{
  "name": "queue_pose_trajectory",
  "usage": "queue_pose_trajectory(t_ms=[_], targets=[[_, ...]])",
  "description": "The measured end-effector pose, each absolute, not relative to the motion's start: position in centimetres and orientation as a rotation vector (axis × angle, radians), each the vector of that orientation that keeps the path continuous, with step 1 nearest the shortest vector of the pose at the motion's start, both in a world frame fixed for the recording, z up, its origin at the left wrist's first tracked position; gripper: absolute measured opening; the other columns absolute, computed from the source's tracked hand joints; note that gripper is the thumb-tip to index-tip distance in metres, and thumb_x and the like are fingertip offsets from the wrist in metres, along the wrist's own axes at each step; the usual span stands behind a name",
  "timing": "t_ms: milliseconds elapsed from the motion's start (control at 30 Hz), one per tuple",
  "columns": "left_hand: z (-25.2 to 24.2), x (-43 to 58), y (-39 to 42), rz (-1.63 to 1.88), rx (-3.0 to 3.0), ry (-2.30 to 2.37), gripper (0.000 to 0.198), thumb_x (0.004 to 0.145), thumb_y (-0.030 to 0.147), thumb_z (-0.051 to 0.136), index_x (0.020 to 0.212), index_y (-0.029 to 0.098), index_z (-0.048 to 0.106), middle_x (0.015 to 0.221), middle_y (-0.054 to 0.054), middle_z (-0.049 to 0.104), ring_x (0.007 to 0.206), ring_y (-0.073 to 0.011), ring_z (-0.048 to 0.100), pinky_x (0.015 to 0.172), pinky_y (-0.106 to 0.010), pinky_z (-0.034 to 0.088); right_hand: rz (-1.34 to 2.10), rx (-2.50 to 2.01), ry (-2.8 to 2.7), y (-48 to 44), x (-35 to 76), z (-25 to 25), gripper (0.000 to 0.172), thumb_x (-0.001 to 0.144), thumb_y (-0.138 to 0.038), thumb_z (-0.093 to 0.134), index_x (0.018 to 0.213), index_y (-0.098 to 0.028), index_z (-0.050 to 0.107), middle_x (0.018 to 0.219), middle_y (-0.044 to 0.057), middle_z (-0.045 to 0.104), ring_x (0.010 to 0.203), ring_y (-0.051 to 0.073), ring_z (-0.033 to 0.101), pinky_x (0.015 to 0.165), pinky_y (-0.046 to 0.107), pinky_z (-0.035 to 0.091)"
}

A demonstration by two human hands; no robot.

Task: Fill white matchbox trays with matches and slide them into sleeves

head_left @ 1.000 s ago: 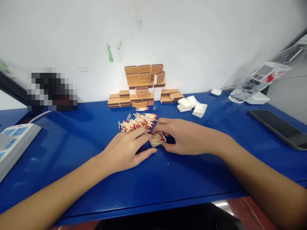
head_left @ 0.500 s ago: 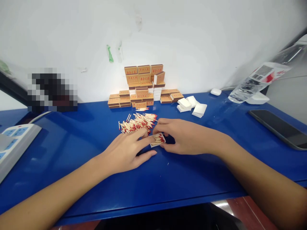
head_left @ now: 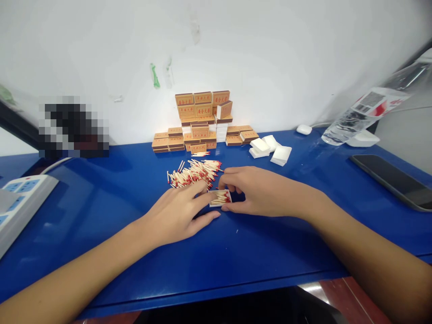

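Observation:
A small white matchbox tray (head_left: 220, 205) filled with red-tipped matches lies on the blue table between my two hands. My right hand (head_left: 258, 191) has its thumb at the tray's near right corner and its curled fingers by the far side, gripping it. From the left, my left hand (head_left: 178, 209) reaches over with fingers spread; its index fingertip rests at the tray's left end on the matches. Just behind them is a heap of loose matches (head_left: 194, 173), partly covered by the left fingers.
Stacked orange matchboxes (head_left: 202, 110) stand against the wall. Several empty white trays (head_left: 281, 155) lie to their right. Farther right are a white earphone case (head_left: 303, 129), a water bottle (head_left: 351, 119) and a phone (head_left: 394, 180). A power strip (head_left: 29, 193) sits at the left.
The matchbox tray has shifted slightly left and turned straighter. My right thumb and fingers have moved a little along it. My left hand has hardly moved.

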State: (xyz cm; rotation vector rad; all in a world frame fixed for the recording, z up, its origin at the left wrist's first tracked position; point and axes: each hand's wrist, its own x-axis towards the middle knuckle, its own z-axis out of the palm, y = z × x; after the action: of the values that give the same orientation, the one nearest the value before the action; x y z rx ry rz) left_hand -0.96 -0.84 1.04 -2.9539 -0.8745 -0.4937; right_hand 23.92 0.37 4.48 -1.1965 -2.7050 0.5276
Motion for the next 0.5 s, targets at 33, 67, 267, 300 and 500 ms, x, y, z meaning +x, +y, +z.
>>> queue_pose_trajectory(t_ms=[33,67,267,300,500], targets=[[1.04,-0.95,-0.88,-0.499,-2.956,-0.876,0.035,0.107,0.043,0.055,0.133,0.023,0.066,0.101,-0.004,0.062,0.073,-0.0151,0.063,0.054,-0.027,0.047,0.527,-1.207,-2.708,0.37,23.88,4.5,0.022,0.092,-0.04,0.072,0.088,-0.021,0.061,0.092,0.004,0.065,0.078,0.019,0.057,0.066,0.031,0.038],[1.04,-0.94,-0.91,-0.504,-2.957,-0.884,0.034,0.107,0.042,0.055,0.131,0.022,0.067,0.101,-0.004,0.063,0.073,-0.0153,0.064,0.054,-0.027,0.047,0.525,-1.214,-2.71,0.36,23.83,4.53,0.024,0.092,-0.041,0.073,0.088,-0.021,0.06,0.092,0.004,0.066,0.077,0.018,0.057,0.066,0.031,0.037],[0.96,-0.88,-0.84,-0.464,-2.944,-0.945,0.034,0.107,0.042,0.055,0.13,0.02,0.067,0.106,-0.005,0.064,0.076,-0.0158,0.065,0.056,-0.027,0.048,0.508,-1.247,-2.717,0.36,23.71,4.58,0.028,0.09,-0.044,0.074,0.086,-0.021,0.058,0.089,0.003,0.066,0.074,0.018,0.055,0.063,0.031,0.033],[0.95,-0.88,-0.81,-0.458,-2.949,-0.942,0.034,0.107,0.042,0.055,0.13,0.021,0.067,0.105,-0.005,0.063,0.076,-0.0156,0.065,0.057,-0.027,0.048,0.506,-1.251,-2.718,0.36,23.71,4.55,0.028,0.09,-0.044,0.074,0.085,-0.022,0.058,0.088,0.002,0.066,0.074,0.018,0.055,0.063,0.031,0.032],[1.02,-0.91,-0.84,-0.507,-2.967,-0.921,0.032,0.107,0.039,0.056,0.132,0.023,0.066,0.104,-0.004,0.064,0.076,-0.0145,0.065,0.056,-0.025,0.046,0.5,-1.256,-2.717,0.34,23.68,4.45,0.03,0.09,-0.046,0.075,0.084,-0.022,0.058,0.087,0.002,0.066,0.074,0.018,0.054,0.063,0.031,0.032]])
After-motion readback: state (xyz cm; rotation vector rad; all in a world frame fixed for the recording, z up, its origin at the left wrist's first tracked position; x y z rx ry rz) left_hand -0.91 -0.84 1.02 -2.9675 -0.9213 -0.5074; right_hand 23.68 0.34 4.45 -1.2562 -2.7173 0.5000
